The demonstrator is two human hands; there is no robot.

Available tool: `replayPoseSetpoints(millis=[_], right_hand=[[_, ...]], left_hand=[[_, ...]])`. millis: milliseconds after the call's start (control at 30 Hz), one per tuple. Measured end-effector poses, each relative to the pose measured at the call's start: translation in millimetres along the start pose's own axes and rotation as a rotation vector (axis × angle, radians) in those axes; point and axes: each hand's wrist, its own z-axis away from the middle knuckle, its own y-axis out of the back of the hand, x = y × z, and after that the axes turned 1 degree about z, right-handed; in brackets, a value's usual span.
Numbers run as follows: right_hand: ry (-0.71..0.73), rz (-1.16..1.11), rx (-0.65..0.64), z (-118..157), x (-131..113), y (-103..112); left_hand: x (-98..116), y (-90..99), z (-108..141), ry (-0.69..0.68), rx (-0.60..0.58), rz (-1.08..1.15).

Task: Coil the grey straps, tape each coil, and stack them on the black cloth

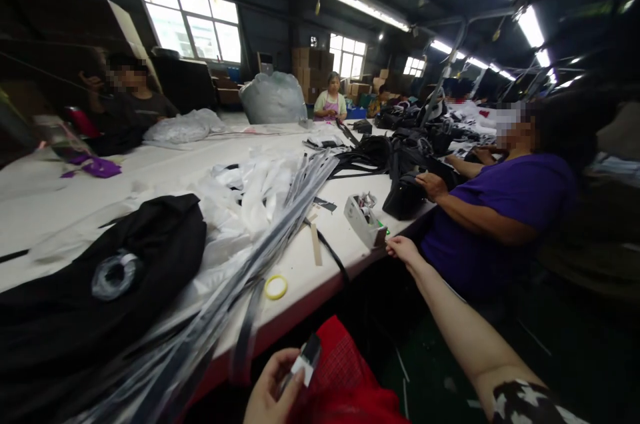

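Note:
Low in front of the red cloth [345,371], my left hand [275,387] is closed around a small dark strip with a white patch [307,361]. My right hand [403,251] reaches out to the near end of a grey-white tape dispenser [363,221] at the table's edge. Its thumb and fingertips are pinched together there; whatever they grip is too small to make out. Beside the dispenser lies a narrow beige strip [316,244]. A yellow ring [276,287] like a tape roll rests on the table [295,307], nearer to me.
Long plastic-covered strips [260,247] run across the table toward me. Black fabric [165,237] carrying a clear-wrapped coil [116,275] is at left. A co-worker in purple [510,204] handles a black bag [403,194] at right. Two other people sit farther off.

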Motion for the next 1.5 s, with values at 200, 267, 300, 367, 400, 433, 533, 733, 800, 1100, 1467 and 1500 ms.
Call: replayPoseSetpoints(millis=[200,267,300,367,400,433,533,733,800,1100,1467,1500], right_hand=[[0.064,-0.049,-0.089,52.5,1.5,-21.5],[0.104,-0.093,-0.216,84.9,-3.7,-38.5],[0.112,-0.112,-0.286,103.3,-7.1,-47.8],[0.127,-0.163,-0.439,142.1,-14.5,-65.4],[0.142,-0.198,-0.524,161.3,-18.4,-73.1],[0.159,-0.237,-0.610,179.4,-22.1,-79.8],[0.173,-0.329,-0.840,223.0,-29.2,-95.7],[0.045,-0.292,-0.970,252.3,-17.8,-125.8],[0.034,-0.259,-0.951,250.7,-10.7,-132.9],[-0.015,-0.129,-0.937,243.1,2.6,-139.3],[0.007,-0.116,-1.097,243.9,9.4,-149.9],[0.027,-0.087,-1.091,240.8,11.1,-154.8]], left_hand=[[-8.1,7.8,-2.0,-0.043,0.046,-0.007],[-10.0,4.5,-3.8,-0.063,0.080,0.014],[-10.1,2.3,-4.5,-0.077,0.098,0.023],[-8.9,-2.1,-5.3,-0.102,0.134,0.028],[-8.1,-3.6,-5.5,-0.111,0.150,0.029],[-7.4,-4.6,-5.6,-0.117,0.163,0.035],[-6.1,-4.3,-5.2,-0.126,0.192,0.063],[-4.8,0.6,-1.6,-0.150,0.225,0.078],[-4.8,1.6,-1.1,-0.156,0.229,0.084],[-4.0,1.0,-1.1,-0.155,0.194,0.116],[5.0,1.4,4.7,-0.291,0.481,-0.216],[5.3,0.4,6.1,-0.343,0.490,-0.276]])
